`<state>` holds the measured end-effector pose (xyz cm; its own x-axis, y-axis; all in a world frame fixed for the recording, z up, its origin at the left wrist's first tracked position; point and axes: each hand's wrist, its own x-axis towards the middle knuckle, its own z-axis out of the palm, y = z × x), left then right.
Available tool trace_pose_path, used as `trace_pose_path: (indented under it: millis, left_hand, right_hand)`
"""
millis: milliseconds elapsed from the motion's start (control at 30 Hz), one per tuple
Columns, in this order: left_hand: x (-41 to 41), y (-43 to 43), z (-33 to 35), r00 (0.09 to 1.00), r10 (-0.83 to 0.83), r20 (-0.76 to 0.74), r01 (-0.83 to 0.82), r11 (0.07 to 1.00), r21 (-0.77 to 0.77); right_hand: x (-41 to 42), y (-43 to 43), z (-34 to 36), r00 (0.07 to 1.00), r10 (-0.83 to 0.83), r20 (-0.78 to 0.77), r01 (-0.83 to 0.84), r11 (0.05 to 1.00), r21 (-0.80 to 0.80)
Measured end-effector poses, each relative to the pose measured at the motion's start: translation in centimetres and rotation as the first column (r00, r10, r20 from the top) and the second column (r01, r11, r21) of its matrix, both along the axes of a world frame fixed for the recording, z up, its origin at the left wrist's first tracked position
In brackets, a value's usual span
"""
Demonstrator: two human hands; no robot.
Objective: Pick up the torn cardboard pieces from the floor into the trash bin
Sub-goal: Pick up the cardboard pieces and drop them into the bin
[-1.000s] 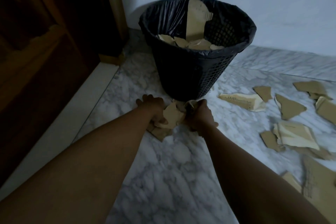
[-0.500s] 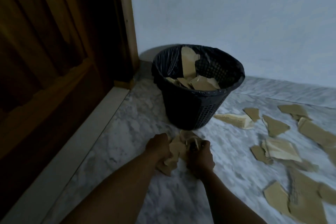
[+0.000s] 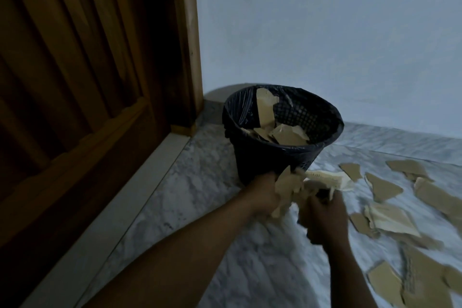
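A black mesh trash bin (image 3: 272, 157) with a dark liner stands on the marble floor by the wall, holding several tan cardboard pieces. My left hand (image 3: 263, 195) and my right hand (image 3: 323, 215) are both closed on a bunch of torn cardboard pieces (image 3: 287, 190), held between them just in front of the bin's lower wall and off the floor. Several more torn cardboard pieces (image 3: 385, 215) lie scattered on the floor to the right of the bin.
A dark wooden door (image 3: 75, 82) and its frame fill the left side, with a pale threshold strip (image 3: 120, 212) along the floor. A light wall (image 3: 325, 32) stands behind the bin. Bare marble floor (image 3: 205, 182) lies left of the bin.
Both hands have lifted the gathered cardboard bunch off the floor and raised it toward the bin. The head camera has tilted up, showing more of the wall and door.
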<state>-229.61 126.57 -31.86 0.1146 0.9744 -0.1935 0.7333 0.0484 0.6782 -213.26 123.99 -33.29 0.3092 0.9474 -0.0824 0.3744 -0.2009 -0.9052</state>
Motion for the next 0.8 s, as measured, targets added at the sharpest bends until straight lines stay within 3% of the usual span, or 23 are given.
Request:
trace_pose_path:
  millis: [233,333,433,567,633,700,800]
  left_hand:
    - [4.1,0.8,10.0,0.932,-0.107,0.346,0.056,0.986,0.156]
    - [3.5,2.0,13.9,0.896,-0.003,0.444,-0.108,0.968,0.225]
    - [1.4,4.6,16.2,0.847,0.159,0.507,-0.328,0.907,0.264]
    - [-0.8,7.0,17.2,0.841,0.24,0.485,-0.384,0.896,0.223]
    - [-1.9,8.0,16.9,0.858,0.291,0.423,-0.373,0.919,0.125]
    - [-3.0,8.1,16.0,0.885,0.353,0.302,-0.392,0.917,0.078]
    - [-5.2,8.0,13.2,0.838,0.519,0.17,-0.538,0.838,0.092]
  right_hand:
    - [2.3,1.0,14.4,0.969,-0.243,-0.045,0.242,0.896,0.373]
    - [2.1,3.0,17.9,0.975,-0.153,-0.161,0.212,0.86,0.465]
    - [1.0,6.8,19.5,0.993,-0.055,-0.1,0.096,0.879,0.467]
    - [-2.3,10.3,20.2,0.983,0.14,-0.115,-0.082,0.909,0.408]
    - [-3.0,11.2,19.0,0.984,0.176,0.027,-0.176,0.947,0.268]
    - [-2.8,11.3,17.3,0.988,0.073,0.133,-0.094,0.982,0.162]
    - [-2.2,10.2,13.9,0.969,-0.09,0.23,0.073,0.994,0.083]
